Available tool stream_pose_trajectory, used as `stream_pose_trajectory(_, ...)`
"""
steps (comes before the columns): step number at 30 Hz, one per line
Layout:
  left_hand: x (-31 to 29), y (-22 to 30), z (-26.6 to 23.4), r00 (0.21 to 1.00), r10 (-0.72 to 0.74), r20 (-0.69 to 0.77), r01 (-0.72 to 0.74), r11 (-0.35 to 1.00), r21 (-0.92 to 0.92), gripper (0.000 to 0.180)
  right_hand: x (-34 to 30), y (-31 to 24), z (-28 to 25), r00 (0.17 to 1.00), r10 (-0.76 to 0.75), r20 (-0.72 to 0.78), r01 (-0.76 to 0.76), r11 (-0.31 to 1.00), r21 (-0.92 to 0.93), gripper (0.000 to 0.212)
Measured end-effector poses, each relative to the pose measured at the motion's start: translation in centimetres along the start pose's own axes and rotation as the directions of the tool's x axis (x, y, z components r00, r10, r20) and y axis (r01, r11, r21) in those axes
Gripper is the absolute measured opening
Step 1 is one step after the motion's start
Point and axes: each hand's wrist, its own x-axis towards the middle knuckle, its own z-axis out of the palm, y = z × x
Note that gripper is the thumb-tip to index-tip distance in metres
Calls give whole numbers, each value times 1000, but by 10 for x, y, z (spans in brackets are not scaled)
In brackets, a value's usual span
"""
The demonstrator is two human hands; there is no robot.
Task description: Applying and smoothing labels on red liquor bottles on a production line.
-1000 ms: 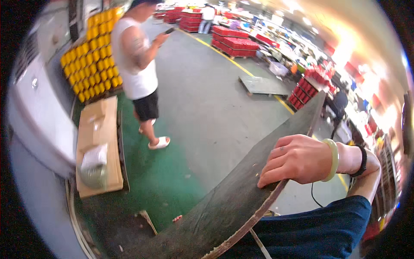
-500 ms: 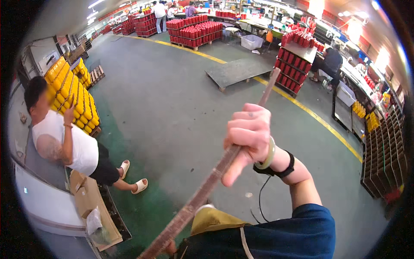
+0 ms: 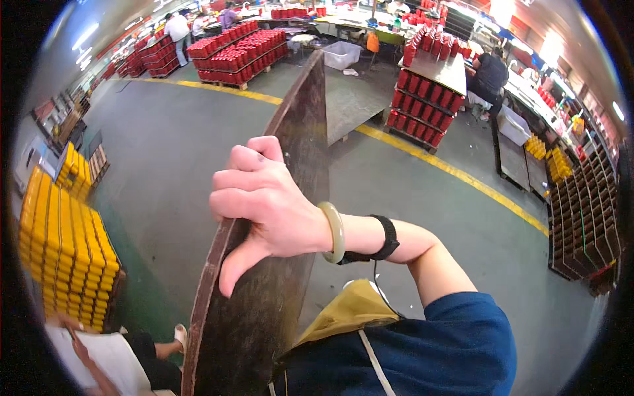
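From where I stand, the grey floor [image 3: 178, 132] takes up most of the room, with the long worktop [image 3: 522, 91] curving along its far side and crowded with things. Down to the left rises a tall stack of yellow pieces [image 3: 66, 251], and at the right edge there's a stack of dark crates [image 3: 584, 224]. Nearer the worktop a layered red stack [image 3: 426, 105] carries a flat sheet with more red pieces on it. A flat board [image 3: 360, 99] lies low by the yellow line [image 3: 456, 173], partly hidden. In front of the wearer, toward their left, is the dark board [image 3: 261, 317], turned up on edge and running from the bottom of the view toward the red pallets; I can't tell whether its lower end touches the floor. At bottom left a person in a white top [image 3: 105, 360] is partly in sight. The wearer has an olive apron [image 3: 347, 313] over a blue shirt. Their right hand [image 3: 264, 198] grips the board's upper edge, fingers folded over the far side and thumb along the near face; the left hand is out of sight, so I can't tell how it is held. A pale green bangle [image 3: 335, 231] circles the right wrist, with a black strap [image 3: 386, 237] just behind it and a thin cable [image 3: 378, 277] hanging below.
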Motion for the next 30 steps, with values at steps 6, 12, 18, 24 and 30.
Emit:
stream_pose_trajectory(6, 127, 8, 241, 999, -43, 32, 40, 997, 72, 73, 18, 261, 3, 998, -15, -68, 24, 991, 132, 82)
stream_pose_trajectory(12, 215, 49, 464, 999, -53, 7, 52, 994, 95, 75, 94, 494, 34, 987, -12, -160, 41, 983, 179, 80)
stream_pose_trajectory(18, 354, 87, 670, 997, -78, 26, 75, 990, 121, 76, 117, 729, 70, 985, 1, -173, 33, 981, 192, 80)
stream_pose_trajectory(24, 444, 127, 914, 985, -154, 72, 136, 969, 206, 77, 180, 956, 59, 981, -30, -193, 71, 976, 207, 83)
stream_pose_trajectory(30, 558, 138, 1128, 980, -181, 85, 155, 956, 249, 78, 173, 1201, 55, 975, -3, -222, 41, 985, 168, 83)
